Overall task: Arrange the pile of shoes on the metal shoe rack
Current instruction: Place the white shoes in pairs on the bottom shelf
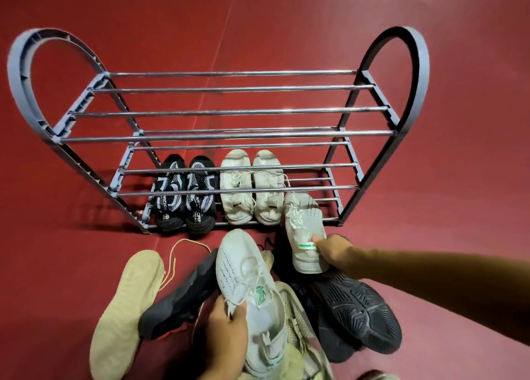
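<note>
My right hand (334, 253) grips a pale sneaker (305, 230) by its heel at the shoe rack's (229, 134) bottom tier; my left hand (226, 331) clutches its mate (246, 276) over the pile.

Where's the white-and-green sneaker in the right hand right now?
In the head view it is right of centre: the right hand grips the white-and-green sneaker by its heel, toe at the bottom tier of the metal shoe rack, just right of the white pair.
</note>
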### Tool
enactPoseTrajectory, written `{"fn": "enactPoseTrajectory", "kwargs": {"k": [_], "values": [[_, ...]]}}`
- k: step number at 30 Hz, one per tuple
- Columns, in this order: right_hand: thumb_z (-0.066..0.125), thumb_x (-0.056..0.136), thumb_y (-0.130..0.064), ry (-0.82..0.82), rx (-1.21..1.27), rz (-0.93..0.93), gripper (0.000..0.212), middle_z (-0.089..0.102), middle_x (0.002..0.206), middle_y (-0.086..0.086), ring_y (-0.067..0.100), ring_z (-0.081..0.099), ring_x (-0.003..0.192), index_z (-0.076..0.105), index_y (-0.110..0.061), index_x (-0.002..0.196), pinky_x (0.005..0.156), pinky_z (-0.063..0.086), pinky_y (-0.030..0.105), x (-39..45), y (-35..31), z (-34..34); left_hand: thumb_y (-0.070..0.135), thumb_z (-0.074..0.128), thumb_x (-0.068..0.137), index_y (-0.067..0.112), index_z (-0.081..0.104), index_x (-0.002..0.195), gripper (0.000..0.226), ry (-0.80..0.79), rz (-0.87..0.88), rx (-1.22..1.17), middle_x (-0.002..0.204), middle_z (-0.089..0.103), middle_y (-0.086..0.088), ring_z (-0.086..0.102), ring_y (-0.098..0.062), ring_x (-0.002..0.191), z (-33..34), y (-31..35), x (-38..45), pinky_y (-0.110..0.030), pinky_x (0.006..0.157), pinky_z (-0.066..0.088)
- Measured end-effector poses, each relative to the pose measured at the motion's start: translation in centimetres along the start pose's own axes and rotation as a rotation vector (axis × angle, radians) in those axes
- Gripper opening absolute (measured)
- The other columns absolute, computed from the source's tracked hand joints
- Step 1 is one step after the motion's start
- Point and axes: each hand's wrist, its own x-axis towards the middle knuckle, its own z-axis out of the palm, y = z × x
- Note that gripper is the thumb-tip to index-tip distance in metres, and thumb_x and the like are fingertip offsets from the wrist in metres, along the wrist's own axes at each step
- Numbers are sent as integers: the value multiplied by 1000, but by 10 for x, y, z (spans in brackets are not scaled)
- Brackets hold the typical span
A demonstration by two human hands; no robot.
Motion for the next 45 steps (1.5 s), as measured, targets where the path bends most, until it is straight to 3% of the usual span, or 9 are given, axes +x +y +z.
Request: {"fn": "enactPoseTrajectory", "kwargs": {"k": [6, 10, 18, 24, 28, 34, 40, 42, 45], "values": [[49, 102, -38, -17, 83, -123, 40, 73, 99, 9, 27, 68, 87, 66, -3, 110, 87, 56, 45, 2, 20, -21, 16, 66, 87, 18, 72, 119, 32, -167, 120, -144, 105, 77, 6, 70, -19, 100, 17, 51, 19, -44, 95, 54], [44, 105, -30, 54, 176, -186, 27, 71, 100, 6, 20, 64, 84, 63, -12, 111, 80, 49, 32, -7, 29, -17, 10, 64, 89, 21, 76, 105, 23, -276, 47, -177, 95, 79, 8, 72, -20, 95, 29, 70, 42, -49, 89, 58], [46, 105, -31, 186, 323, -81, 39, 71, 112, 13, 31, 68, 101, 62, -1, 124, 91, 54, 39, -4, 48, -16, 29, 64, 75, 23, 78, 93, 23, -338, -5, -147, 88, 80, 1, 75, -28, 89, 35, 68, 66, -54, 85, 59], [45, 102, -41, 206, 237, -179, 35, 74, 102, 5, 27, 70, 94, 65, -14, 112, 91, 56, 47, 1, 42, -28, 18, 65, 88, 15, 76, 105, 21, -338, 38, -151, 96, 77, -3, 71, -26, 91, 68, 108, 86, -42, 87, 57], [48, 103, -32, 265, 390, -154, 27, 74, 104, 6, 24, 70, 94, 65, -12, 111, 88, 57, 41, 7, 36, -33, 18, 66, 85, 13, 72, 85, 8, -283, 27, -153, 75, 67, -5, 59, -23, 70, 102, 143, 103, -28, 59, 42], [53, 101, -37, 302, 482, -169, 34, 74, 89, 3, 20, 69, 81, 71, -9, 99, 78, 58, 36, 31, 12, -46, 20, 59, 81, 5, 68, 109, 33, -298, -127, -173, 109, 71, -12, 65, -31, 94, 147, 168, 123, -32, 77, 52], [53, 78, -74, 389, 509, -129, 66, 57, 123, 8, 31, 61, 108, 45, -25, 122, 97, 52, 51, 52, 2, -56, 28, 63, 92, 6, 61, 112, 30, -233, -51, -138, 111, 65, -13, 61, -29, 96, 161, 160, 124, -32, 81, 46], [59, 63, -83, 332, 562, -31, 82, 54, 125, 8, 33, 62, 109, 42, -27, 119, 95, 54, 53, 49, 22, -58, 36, 63, 91, 2, 54, 120, 45, -154, 76, -18, 125, 60, -17, 58, -35, 111, 160, 148, 105, -38, 93, 46], [79, 70, -58, 73, 503, 70, 81, 62, 116, 6, 28, 66, 102, 35, -23, 128, 89, 58, 46, 32, 47, -48, 51, 65, 87, 7, 52, 126, 61, -185, 19, 44, 130, 58, -12, 56, -35, 119, 150, 124, 82, -37, 95, 43]]}}
